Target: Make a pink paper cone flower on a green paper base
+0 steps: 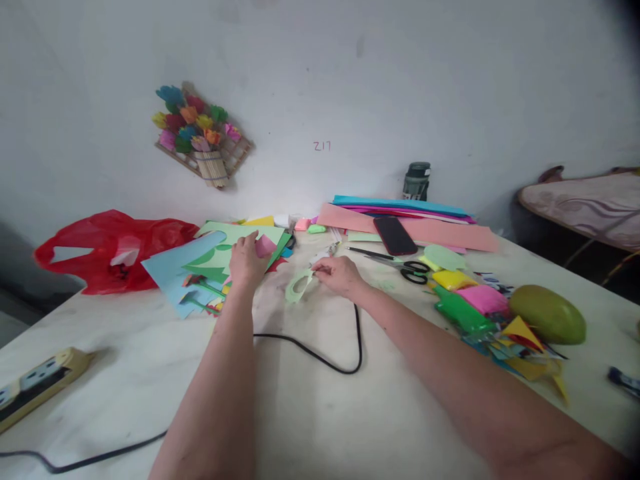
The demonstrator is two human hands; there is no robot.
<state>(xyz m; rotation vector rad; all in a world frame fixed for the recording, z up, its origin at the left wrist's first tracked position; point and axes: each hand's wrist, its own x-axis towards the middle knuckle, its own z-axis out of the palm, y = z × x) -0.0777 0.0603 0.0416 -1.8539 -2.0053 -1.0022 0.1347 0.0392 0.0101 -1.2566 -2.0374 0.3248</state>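
Note:
My right hand (339, 275) pinches the edge of a pale green paper ring (291, 293) just above the table. My left hand (246, 261) is over the pile of coloured paper at the left, its fingers closed at a small pink paper piece (265, 246). Beneath it lie a light green sheet (220, 231) with cut-out edges and a light blue sheet (167, 263). Paper flowers with green stems (207, 287) rest beside my left wrist. A white object (325, 253), partly hidden, lies just beyond my right hand.
Scissors (414, 271), a pencil (370, 253) and a phone (395, 236) lie right of centre. Packets of clay (483, 300), paper scraps and a green fruit (547, 315) are at the right. A red plastic bag (115, 253), power strip (43, 380) and black cable (320, 360) are also here.

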